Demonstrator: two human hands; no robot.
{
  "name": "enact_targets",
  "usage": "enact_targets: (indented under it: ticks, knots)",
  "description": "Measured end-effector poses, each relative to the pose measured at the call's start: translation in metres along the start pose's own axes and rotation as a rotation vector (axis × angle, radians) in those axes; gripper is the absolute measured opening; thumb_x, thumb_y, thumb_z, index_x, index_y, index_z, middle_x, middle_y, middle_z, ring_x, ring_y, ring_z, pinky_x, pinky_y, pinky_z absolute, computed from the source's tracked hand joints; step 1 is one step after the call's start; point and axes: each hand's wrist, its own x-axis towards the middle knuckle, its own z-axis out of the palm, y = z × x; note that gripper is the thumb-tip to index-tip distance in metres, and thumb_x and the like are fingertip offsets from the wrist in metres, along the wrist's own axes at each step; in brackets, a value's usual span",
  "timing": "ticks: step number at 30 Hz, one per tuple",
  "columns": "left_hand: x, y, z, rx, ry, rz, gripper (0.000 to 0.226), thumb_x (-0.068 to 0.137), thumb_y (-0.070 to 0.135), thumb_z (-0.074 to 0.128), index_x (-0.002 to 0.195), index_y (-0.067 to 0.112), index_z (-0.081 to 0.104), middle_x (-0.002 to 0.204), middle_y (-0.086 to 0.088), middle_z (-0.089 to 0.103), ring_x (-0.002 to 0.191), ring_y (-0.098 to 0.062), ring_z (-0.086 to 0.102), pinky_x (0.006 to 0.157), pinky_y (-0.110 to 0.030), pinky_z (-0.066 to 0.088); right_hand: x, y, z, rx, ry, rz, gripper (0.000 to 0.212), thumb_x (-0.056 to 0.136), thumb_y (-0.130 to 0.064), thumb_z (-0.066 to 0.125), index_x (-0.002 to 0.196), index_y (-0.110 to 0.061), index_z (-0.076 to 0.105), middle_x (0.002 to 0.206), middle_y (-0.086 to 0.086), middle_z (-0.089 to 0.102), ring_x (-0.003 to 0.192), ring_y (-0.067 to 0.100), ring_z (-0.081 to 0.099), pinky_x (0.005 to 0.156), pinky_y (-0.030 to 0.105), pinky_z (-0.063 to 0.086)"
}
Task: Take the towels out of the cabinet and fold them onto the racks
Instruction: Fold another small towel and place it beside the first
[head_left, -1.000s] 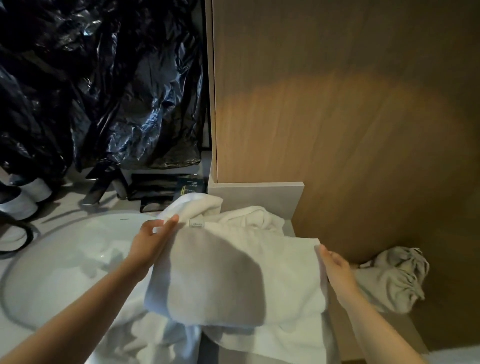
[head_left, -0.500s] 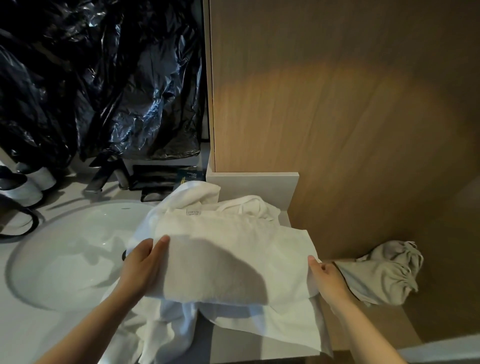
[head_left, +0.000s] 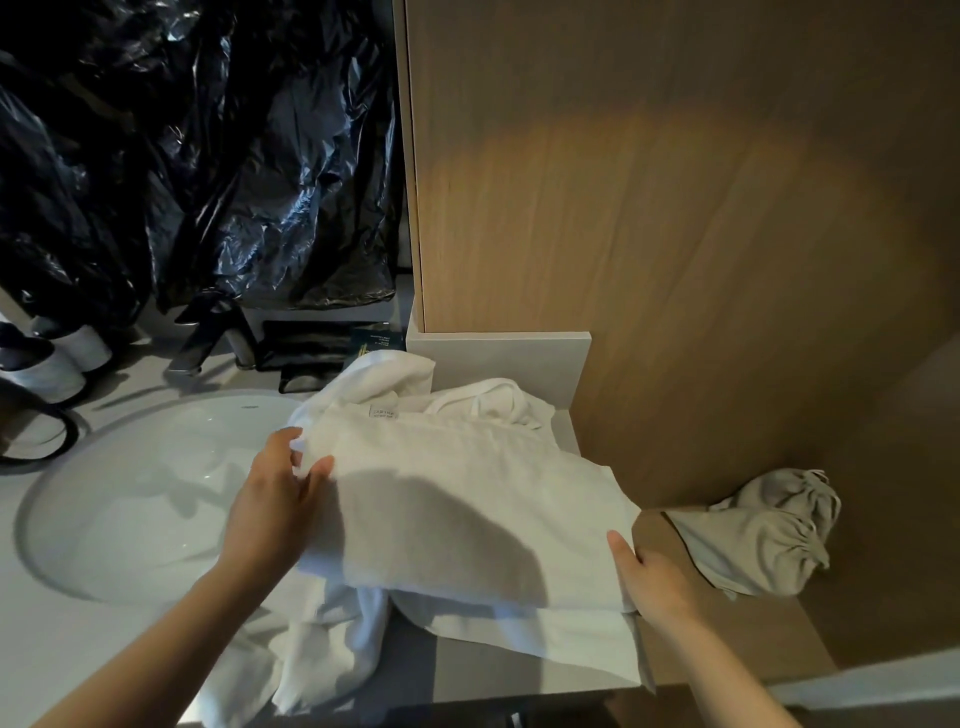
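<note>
Where the worktop (head_left: 57, 644) runs out to the right of the sink (head_left: 104, 519), the folded white towel (head_left: 467, 509) lies on a heap of loose white cloth (head_left: 332, 654), spread between the two hands. The left hand (head_left: 275, 514) is at its left end over the sink's right rim, fingers curled into the cloth and bunching that edge. The right hand (head_left: 654, 577) is at the near right corner by the worktop's right edge, thumb on top of the towel and fingers hidden under it, grasping that corner. The towel's long axis runs left to right across the worktop, its left end lying farther back than its right, and its label (head_left: 383, 413) sits on the far edge, facing the wooden panel (head_left: 675, 208). A grey bag (head_left: 769, 535) lies just right of the right hand. Half a second ago the left hand lay flatter and nearer along the towel's left edge; it has moved toward the far left corner. The right hand has kept its corner.
</note>
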Motion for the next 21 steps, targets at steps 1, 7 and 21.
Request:
enact_targets:
  ticks: [1,7,21]
  knots:
    - [-0.003,0.004,-0.002,0.035,0.025,0.055,0.046,0.093,0.027,0.059,0.133,0.009,0.046,0.117,-0.015,0.058,0.098,-0.034,0.06,0.081,-0.044,0.05,0.001,0.002,0.002,0.032,-0.014,0.0,0.063,0.098,-0.062,0.03,0.1,-0.009,0.064,0.093,0.005,0.066,0.089,0.02,0.062,0.082,0.036,0.05]
    - [-0.021,0.041,0.006,0.18,0.036,0.545,0.045,0.086,0.018,0.07,0.127,0.006,0.057,0.136,-0.017,0.054,0.128,-0.035,0.048,0.109,-0.045,0.035,0.004,-0.012,0.005,0.352,0.027,-0.035,0.059,0.094,-0.063,0.04,0.108,-0.009,0.06,0.108,0.007,0.065,0.101,0.025,0.058,0.089,0.037,0.044]
    - [-0.006,0.068,0.029,0.462,-0.395,0.565,0.059,0.098,0.055,0.024,0.149,0.027,0.032,0.16,0.0,0.023,0.149,-0.025,0.015,0.121,-0.047,0.004,-0.011,-0.046,-0.039,0.667,0.059,-0.074,0.032,0.096,-0.032,0.06,0.111,-0.005,0.058,0.108,0.019,0.067,0.101,0.036,0.065,0.091,0.05,0.051]
